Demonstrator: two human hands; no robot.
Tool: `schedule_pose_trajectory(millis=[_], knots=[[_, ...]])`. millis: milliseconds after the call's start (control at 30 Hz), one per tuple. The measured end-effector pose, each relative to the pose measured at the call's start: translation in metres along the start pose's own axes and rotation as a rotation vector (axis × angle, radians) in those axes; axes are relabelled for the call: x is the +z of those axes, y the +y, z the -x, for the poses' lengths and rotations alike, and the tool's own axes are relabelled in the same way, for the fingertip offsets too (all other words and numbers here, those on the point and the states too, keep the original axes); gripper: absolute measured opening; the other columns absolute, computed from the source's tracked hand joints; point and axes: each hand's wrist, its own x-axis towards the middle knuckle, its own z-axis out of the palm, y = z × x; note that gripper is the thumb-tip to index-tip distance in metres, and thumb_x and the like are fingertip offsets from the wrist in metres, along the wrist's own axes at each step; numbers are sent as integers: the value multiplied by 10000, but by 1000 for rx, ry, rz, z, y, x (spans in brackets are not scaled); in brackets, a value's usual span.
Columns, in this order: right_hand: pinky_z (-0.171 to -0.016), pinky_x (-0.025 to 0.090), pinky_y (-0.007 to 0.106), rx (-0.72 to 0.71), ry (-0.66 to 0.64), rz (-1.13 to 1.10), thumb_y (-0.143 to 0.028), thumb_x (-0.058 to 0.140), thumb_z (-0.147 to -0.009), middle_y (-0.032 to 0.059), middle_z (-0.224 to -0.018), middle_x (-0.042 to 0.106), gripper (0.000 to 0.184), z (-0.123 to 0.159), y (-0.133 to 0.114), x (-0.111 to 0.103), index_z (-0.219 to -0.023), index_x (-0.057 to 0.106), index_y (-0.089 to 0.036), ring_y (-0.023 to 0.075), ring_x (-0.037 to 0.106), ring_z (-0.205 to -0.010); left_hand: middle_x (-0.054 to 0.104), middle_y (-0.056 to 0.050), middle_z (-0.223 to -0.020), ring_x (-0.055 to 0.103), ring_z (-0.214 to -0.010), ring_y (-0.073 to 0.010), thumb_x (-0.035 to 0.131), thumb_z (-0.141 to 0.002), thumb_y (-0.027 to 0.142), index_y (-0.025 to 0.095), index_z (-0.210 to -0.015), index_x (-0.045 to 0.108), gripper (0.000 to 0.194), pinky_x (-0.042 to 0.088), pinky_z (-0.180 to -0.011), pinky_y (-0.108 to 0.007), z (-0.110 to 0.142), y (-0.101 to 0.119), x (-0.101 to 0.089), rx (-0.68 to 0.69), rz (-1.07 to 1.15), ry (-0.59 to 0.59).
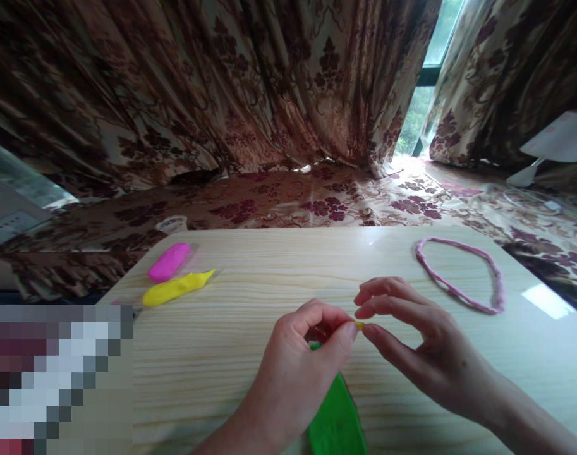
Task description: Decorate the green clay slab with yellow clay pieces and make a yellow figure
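Note:
Between the thumb and forefinger of my left hand [307,354] is a small piece of yellow modelling clay [359,326], mostly hidden by the fingers. My right hand [421,341] is close on its right, fingers apart, with the thumb tip at the yellow piece; whether it touches I cannot tell. Under my left hand lies a flat green piece [338,420] on the table, partly covered by the wrist. A larger yellow clay lump [174,289], drawn to a point at one end, rests at the left beside a pink clay lump [169,262].
A twisted pink loop [497,278] lies on the right of the wood-grain table [279,253]. Behind the far edge are a small clear container [171,224], a flower-patterned cloth [326,205] and curtains [269,82]. A white lamp-like object [558,139] stands at the far right.

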Motion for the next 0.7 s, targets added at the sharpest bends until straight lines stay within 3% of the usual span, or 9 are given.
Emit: schedule_pose_trajectory(millis=[100, 233, 467, 700], knots=[[-896, 432, 339, -25, 7, 25, -121, 590, -802, 59, -1071, 554, 218, 0, 2, 0, -997, 574, -216, 198, 507, -1050, 566, 21, -661, 477, -609, -100, 566, -822, 307, 177, -777, 654, 164, 373, -563, -207, -1, 1, -2, -124, 99, -48], [-862, 450, 327, -67, -18, 47, -100, 584, -798, 51, -1052, 561, 211, -2, 4, 2, -971, 586, -219, 190, 518, -1028, 585, 9, -679, 489, -642, -111, 594, -802, 342, 176, -818, 671, 183, 371, -574, -210, -2, 3, -2, -186, 172, -83], [-852, 457, 318, -69, 0, 46, -110, 566, -818, 55, -1037, 568, 173, -1, 3, 3, -956, 589, -210, 185, 527, -1020, 587, 1, -664, 505, -650, -116, 536, -839, 344, 168, -704, 652, 250, 385, -600, -211, 0, 5, -2, -193, 200, -95], [-870, 446, 341, -31, 34, 49, -138, 579, -814, 69, -1057, 562, 190, -1, 3, 1, -991, 572, -209, 206, 516, -1038, 571, 8, -649, 486, -620, -107, 562, -817, 316, 171, -740, 662, 192, 365, -556, -205, 0, 6, -1, -222, 208, -87]])
